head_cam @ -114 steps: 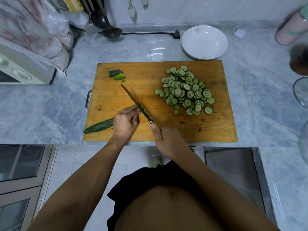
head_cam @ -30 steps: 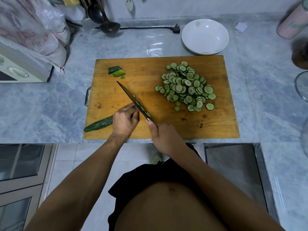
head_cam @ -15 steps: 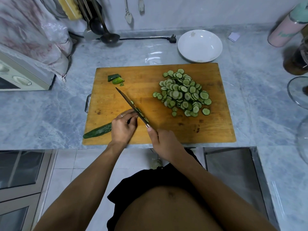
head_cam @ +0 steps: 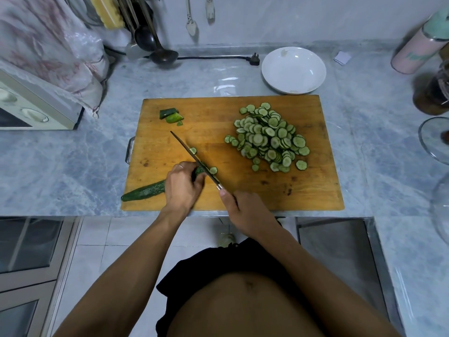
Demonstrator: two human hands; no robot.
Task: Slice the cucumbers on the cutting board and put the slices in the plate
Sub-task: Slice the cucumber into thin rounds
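In the middle of the frame a rectangular wooden cutting board (head_cam: 243, 190) lies on a grey, marble-like counter (head_cam: 60, 154) with a glossy surface. The board is orange-brown with some dark spots, and a small metal handle shows at its left edge.

The left hand (head_cam: 183, 184) is at the lower left part of the board, with curled fingers pressing down on a long, dark green cucumber (head_cam: 143, 192). Its skin is bumpy; the pointed end sticks out to the left, over the board's edge. The right hand (head_cam: 245, 211), at the lower middle of the board, grips the handle of a knife (head_cam: 194, 158). The thin, narrow blade runs diagonally toward the upper left and meets the cucumber just beside the left fingers. Two fresh round slices (head_cam: 213, 170) lie close to the blade.

On the right half of the board is a loose pile of slices (head_cam: 269, 138), thin discs with pale centres and dark rims, many overlapping. Near the upper left corner of the board lie a few cut end pieces (head_cam: 171, 115), wedge-shaped.

Above the board, at the upper right, stands a round white plate (head_cam: 272, 74), smooth and shiny, touching the board's far edge or just behind it. A black ladle (head_cam: 162, 55) rests against the wall at the upper middle.
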